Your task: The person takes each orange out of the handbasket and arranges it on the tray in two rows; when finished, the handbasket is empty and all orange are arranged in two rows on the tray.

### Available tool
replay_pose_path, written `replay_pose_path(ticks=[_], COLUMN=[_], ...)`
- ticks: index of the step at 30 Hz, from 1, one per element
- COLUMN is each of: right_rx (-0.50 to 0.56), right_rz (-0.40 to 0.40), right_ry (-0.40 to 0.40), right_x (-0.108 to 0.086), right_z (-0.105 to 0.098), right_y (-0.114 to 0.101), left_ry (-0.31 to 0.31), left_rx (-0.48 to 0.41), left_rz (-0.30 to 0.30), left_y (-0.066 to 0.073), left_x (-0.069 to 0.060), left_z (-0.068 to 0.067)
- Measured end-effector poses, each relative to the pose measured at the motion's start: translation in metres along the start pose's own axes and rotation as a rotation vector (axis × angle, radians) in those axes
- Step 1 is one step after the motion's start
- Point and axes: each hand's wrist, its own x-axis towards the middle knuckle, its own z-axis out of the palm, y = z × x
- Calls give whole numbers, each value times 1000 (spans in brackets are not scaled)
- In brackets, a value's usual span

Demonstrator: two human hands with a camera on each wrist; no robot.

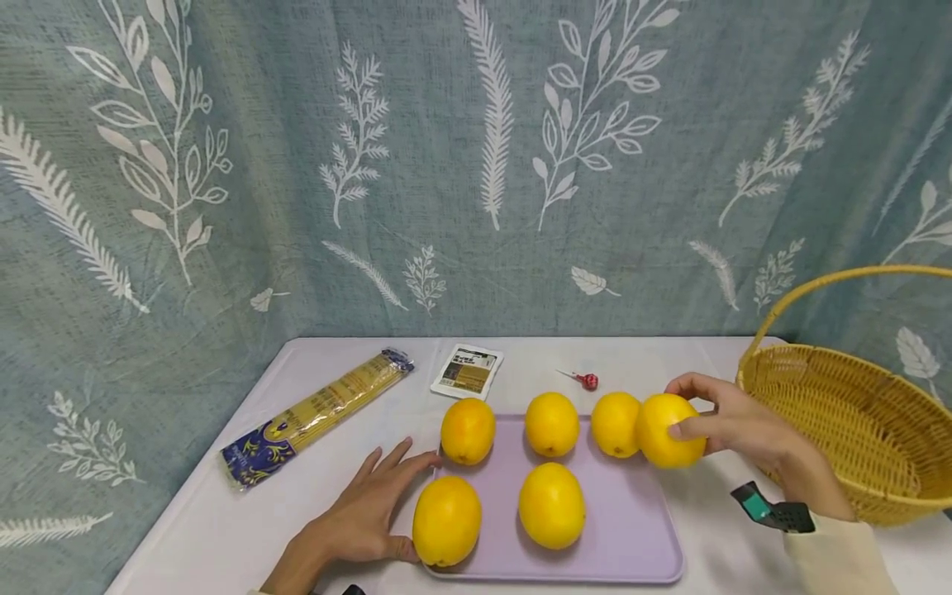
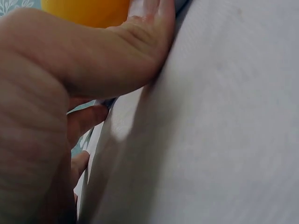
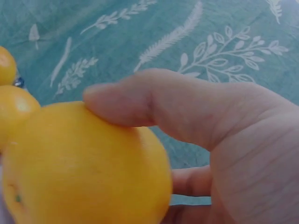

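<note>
My right hand [image 1: 751, 430] grips an orange [image 1: 669, 430] at the tray's far right corner, thumb on the near side; the right wrist view shows the thumb [image 3: 126, 100] pressed on its skin. Just left of it sits another orange [image 1: 616, 424]. My left hand [image 1: 364, 508] lies with fingers spread at the left edge of the lilac tray [image 1: 617, 529], its thumb by the near-left orange [image 1: 446, 522]. More oranges on the tray are at far left [image 1: 468, 431], far middle [image 1: 552, 424] and near middle [image 1: 552, 506]. In the left wrist view the thumb [image 2: 107, 56] hides part of an orange [image 2: 84, 11].
A yellow wicker basket [image 1: 840, 372] with a tall handle stands at the right, beside my right arm. Behind the tray lie a white flat packet [image 1: 467, 372] and a red lollipop [image 1: 589, 381]. A pack of spaghetti [image 1: 320, 417] lies at the left. A patterned curtain [image 1: 476, 165] hangs behind the table.
</note>
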Motion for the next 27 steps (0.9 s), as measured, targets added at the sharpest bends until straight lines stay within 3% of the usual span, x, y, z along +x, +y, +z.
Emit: replay_pose_path(ticks=[9,20,27], right_rx=[32,-144,-148], right_rz=[33,135,217], right_ry=[-203,-237,-253], right_x=[8,10,9], right_z=[18,31,35], right_y=[2,0,2], left_ry=[16,28,0], left_rx=[32,47,17], left_rz=[22,45,-6], left_y=[-1,-3,1], left_x=[-5,-2,-1], left_z=[0,2,1])
